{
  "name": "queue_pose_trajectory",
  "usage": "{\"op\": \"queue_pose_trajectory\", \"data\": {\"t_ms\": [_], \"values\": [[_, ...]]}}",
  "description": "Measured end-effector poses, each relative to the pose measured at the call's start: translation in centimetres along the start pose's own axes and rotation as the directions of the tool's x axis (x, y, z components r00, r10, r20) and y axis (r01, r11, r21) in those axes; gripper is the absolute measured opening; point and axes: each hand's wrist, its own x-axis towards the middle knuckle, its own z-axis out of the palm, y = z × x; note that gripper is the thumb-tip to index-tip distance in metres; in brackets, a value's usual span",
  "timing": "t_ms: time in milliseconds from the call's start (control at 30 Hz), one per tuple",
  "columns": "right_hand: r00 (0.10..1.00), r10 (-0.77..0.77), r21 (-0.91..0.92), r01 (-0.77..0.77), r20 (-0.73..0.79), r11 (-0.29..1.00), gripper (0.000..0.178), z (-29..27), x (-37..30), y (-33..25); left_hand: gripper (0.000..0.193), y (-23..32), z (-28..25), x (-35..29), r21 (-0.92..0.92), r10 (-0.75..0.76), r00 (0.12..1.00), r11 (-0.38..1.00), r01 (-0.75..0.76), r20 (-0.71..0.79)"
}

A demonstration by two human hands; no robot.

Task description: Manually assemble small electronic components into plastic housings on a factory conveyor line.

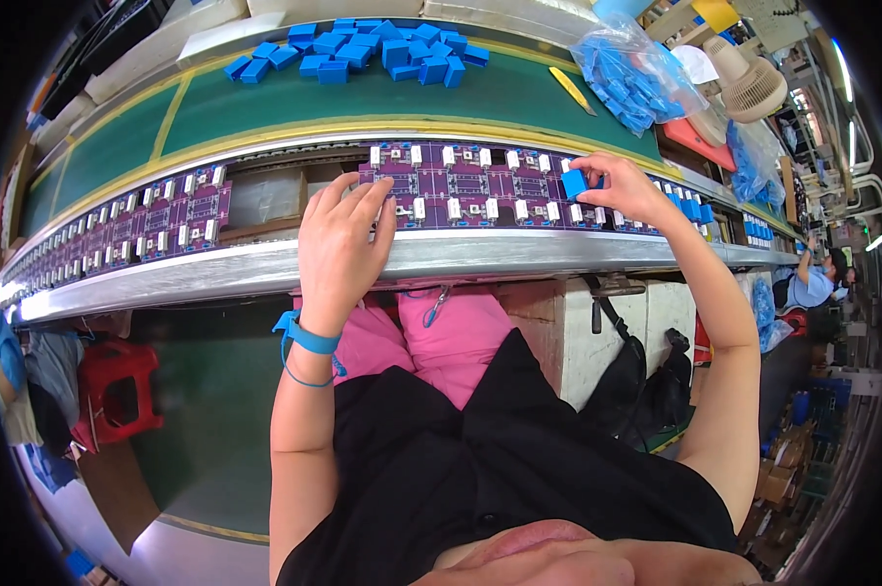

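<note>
Right hand [625, 190]: thumb and fingertips closed on one blue block [572, 184]. The block sits at the very ends of the digits, to the left of the palm, with much of its face exposed. It is over the purple boards [497, 183], near their far edge; whether it touches them, cannot tell.

Left hand [343, 244]: no block in grip; fingers loosely bent, thumb a little apart from the index finger. Fingertips lie at the left end of the same boards, just beside the gap in the line; firmness of contact cannot be judged. Blue strap [309, 335] on this wrist.

Surroundings: metal rail [480, 254] along the near side of the boards. Beyond them, on the green surface [441, 104], a loose pile [363, 51] of blue blocks, a yellow knife [570, 90], and a clear bag [636, 78] of blue pieces at right.
</note>
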Motion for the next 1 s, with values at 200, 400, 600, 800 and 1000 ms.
{"op": "queue_pose_trajectory", "data": {"t_ms": [200, 400, 600, 800, 1000], "values": [[1.000, -0.023, -0.052, 0.023, -0.001, 0.998, 0.045, 0.1, 0.0, -0.1, 0.020, 0.0, -0.1, 0.0, 0.000, 0.006, 1.000, 1.000, -0.006, -0.001], [0.997, -0.074, -0.213, 0.067, -0.023, 0.975, 0.044, 0.5, -0.2, -1.1, 0.020, 0.0, 0.1, 0.0, 0.005, 0.015, 1.000, 1.000, -0.015, 0.004], [0.995, -0.096, -0.303, 0.080, -0.040, 0.950, 0.043, 0.7, -0.4, -1.7, 0.019, -0.2, 0.2, 0.0, 0.004, 0.020, 1.000, 1.000, -0.020, 0.013], [0.992, -0.123, -0.336, 0.103, -0.040, 0.936, 0.042, 0.7, -0.2, -1.7, 0.019, -0.1, 0.3, 0.0, 0.019, 0.008, 0.999, 1.000, -0.009, 0.044], [0.990, -0.128, -0.326, 0.101, -0.064, 0.940, 0.041, 1.0, -0.3, -1.4, 0.018, 0.0, 0.3, 0.1, 0.015, -0.005, 0.998, 1.000, 0.005, 0.057]]}}
